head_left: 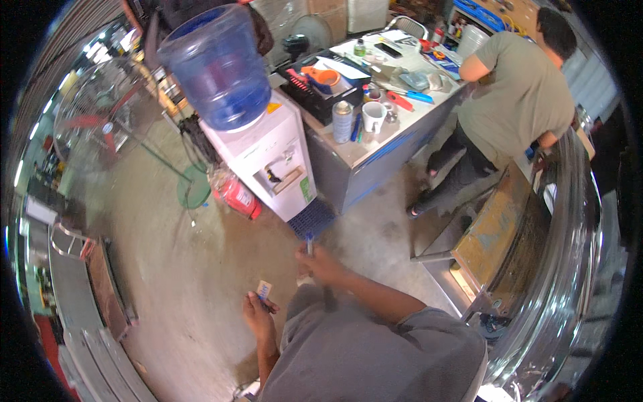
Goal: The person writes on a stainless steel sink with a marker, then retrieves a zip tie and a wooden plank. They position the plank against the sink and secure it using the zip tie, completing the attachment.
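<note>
Holding sm. tan block (264,289), L hand (256,313); pen-like item (310,247), R hand (323,264).

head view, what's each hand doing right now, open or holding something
Left hand: closed, holding a small tan card.
Right hand: closed, holding a slim pen-like item.

The lower part of a small tan card (265,289) is covered by the fingers of the left hand (257,313), and its blue marking is too small to be read clearly. Part of a slim blue-tipped object (309,246) is hidden by the right hand (325,266); its kind cannot be told. Clear plastic sheeting (546,288) and a grey bench (107,362) are cut off by the dark picture rim.
</note>
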The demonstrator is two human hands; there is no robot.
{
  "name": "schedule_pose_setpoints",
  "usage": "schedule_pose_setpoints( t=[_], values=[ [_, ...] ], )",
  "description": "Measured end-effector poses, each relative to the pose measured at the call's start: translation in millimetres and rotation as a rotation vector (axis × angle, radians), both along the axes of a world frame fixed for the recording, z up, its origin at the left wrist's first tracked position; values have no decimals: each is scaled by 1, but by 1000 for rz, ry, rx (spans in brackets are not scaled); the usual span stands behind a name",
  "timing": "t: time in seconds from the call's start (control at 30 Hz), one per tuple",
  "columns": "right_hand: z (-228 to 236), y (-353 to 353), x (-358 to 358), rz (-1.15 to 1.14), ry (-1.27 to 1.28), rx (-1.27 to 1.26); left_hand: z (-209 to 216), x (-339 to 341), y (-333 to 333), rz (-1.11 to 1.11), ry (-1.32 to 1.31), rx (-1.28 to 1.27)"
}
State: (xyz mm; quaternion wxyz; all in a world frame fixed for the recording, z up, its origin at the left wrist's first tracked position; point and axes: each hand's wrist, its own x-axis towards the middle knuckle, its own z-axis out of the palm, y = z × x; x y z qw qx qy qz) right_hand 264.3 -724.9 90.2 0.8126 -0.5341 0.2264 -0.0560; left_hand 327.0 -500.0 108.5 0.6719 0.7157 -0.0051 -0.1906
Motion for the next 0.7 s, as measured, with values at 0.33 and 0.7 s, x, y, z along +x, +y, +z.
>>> schedule_pose_setpoints(
  t=[0.33,0.7],
  values=[
    [9,-125,13,-549,159,18,-29,146,-170,-559,-75,136],
    [34,-386,6,-898,-16,-216,-42,194,-292,-612,-150,298]
  ],
)
